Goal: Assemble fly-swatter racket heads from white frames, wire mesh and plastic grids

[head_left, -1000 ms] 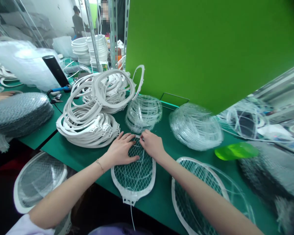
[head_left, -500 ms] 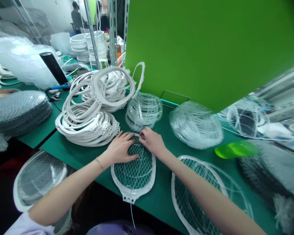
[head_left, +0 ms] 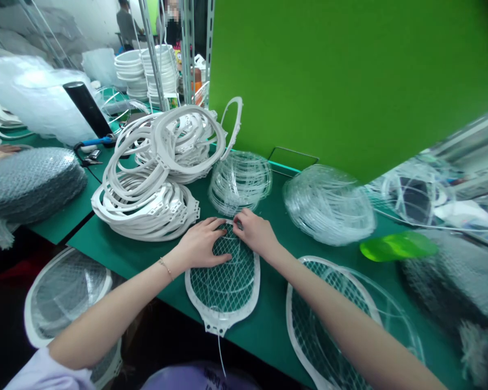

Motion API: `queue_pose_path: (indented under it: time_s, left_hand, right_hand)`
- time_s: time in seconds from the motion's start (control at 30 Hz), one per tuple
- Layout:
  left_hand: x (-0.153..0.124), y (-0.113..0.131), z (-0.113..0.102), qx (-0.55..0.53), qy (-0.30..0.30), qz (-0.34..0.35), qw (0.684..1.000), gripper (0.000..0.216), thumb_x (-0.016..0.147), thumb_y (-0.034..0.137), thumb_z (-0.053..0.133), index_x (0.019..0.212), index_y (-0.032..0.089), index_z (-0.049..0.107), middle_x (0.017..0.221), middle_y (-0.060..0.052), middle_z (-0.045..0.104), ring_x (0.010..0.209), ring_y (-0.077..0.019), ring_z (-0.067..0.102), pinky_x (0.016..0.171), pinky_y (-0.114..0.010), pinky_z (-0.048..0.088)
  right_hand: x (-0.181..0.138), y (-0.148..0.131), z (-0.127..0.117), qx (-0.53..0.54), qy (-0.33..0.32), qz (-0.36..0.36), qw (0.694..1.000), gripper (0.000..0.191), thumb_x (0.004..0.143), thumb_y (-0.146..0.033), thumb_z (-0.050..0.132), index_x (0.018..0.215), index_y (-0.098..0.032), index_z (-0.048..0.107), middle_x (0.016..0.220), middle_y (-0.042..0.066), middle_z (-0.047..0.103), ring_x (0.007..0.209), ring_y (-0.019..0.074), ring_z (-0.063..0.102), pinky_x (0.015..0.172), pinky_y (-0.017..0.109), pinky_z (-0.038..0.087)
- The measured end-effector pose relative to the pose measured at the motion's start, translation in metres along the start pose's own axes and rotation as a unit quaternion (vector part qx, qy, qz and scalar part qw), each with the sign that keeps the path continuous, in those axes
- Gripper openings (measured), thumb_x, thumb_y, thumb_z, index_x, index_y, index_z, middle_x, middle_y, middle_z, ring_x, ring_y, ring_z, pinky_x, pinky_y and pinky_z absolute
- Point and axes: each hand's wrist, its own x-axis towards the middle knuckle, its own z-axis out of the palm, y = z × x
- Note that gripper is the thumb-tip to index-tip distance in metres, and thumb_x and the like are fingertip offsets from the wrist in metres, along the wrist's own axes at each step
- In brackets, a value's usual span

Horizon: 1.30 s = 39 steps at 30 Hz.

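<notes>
A white mosquito-racket frame with mesh across it [head_left: 252, 303] lies on the green table before me, its drilled neck toward my body. My left hand [head_left: 203, 245] rests over its upper left part, fingers spread across the rim and mesh. At the top of the rim, the fingers of my right hand [head_left: 252, 230] are pinched together; what is between them is hidden. A thin clear strand [head_left: 221, 355] hangs from the neck over the table edge. Just beyond my hands lies a coil of clear plastic rings [head_left: 239, 184].
White frames [head_left: 146, 222] are heaped at left, beside a mesh stack [head_left: 32, 184]. More clear rings [head_left: 329, 203] lie at right, near a green plastic piece [head_left: 398, 246] and another meshed frame [head_left: 290, 319]. A green panel [head_left: 329, 81] stands behind. Another person's hand [head_left: 2, 151] shows far left.
The view has shifted slightly. Both hands stay at the top of the racket frame, with the left spread and the right pinched as before.
</notes>
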Motion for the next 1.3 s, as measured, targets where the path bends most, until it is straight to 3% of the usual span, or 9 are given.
queue_pose_path:
  time_s: [0.23,0.57,0.83,1.07,1.3]
  left_hand:
    - [0.003,0.0,0.0,0.0,0.014,0.011,1.0,0.054,0.079,0.06,0.067,0.113,0.018,0.068,0.135,-0.011,0.062,0.129,-0.031,0.053,0.123,-0.052,0.018]
    - [0.006,-0.003,-0.006,0.006,-0.013,0.012,1.0,0.052,0.08,0.06,0.066,0.112,0.02,0.068,0.136,-0.009,0.06,0.125,-0.0309,0.057,0.123,-0.053,0.019]
    - [0.009,-0.005,-0.006,0.009,-0.018,0.034,0.999,0.057,0.078,0.065,0.066,0.111,0.018,0.068,0.134,-0.011,0.061,0.126,-0.0319,0.056,0.123,-0.054,0.016]
    - [0.006,-0.008,-0.007,0.019,-0.026,0.045,0.998,0.064,0.082,0.069,0.06,0.121,0.018,0.065,0.143,-0.013,0.055,0.138,-0.0353,0.045,0.123,-0.057,0.014]
    - [0.008,-0.012,-0.005,0.016,-0.035,0.048,0.998,0.072,0.082,0.077,0.054,0.123,0.019,0.065,0.149,-0.011,0.051,0.145,-0.0358,0.034,0.123,-0.057,0.014]
  right_hand:
    - [-0.002,-0.001,-0.004,-0.01,-0.013,-0.033,0.999,0.024,0.098,-0.023,0.046,0.097,-0.018,0.069,0.108,0.008,0.067,0.091,0.0189,0.065,0.06,0.027,0.037]
    - [0.006,0.007,-0.003,0.072,-0.004,0.029,0.997,0.015,0.091,-0.03,0.06,0.095,-0.022,0.071,0.1,0.002,0.07,0.089,0.0154,0.065,0.065,0.023,0.04]
    - [0.003,0.006,0.005,0.079,0.025,-0.016,0.996,0.015,0.094,-0.026,0.055,0.088,-0.019,0.066,0.097,0.004,0.067,0.084,0.0152,0.062,0.061,0.025,0.035]
    - [0.006,0.021,0.02,0.19,0.056,-0.029,0.98,0.009,0.089,-0.024,0.061,0.092,-0.018,0.066,0.096,0.004,0.065,0.082,0.0142,0.061,0.071,0.024,0.044]
    - [0.001,0.023,0.03,0.23,0.091,-0.024,0.969,0.009,0.09,-0.024,0.058,0.092,-0.018,0.065,0.094,0.005,0.065,0.089,0.017,0.062,0.08,0.027,0.047]
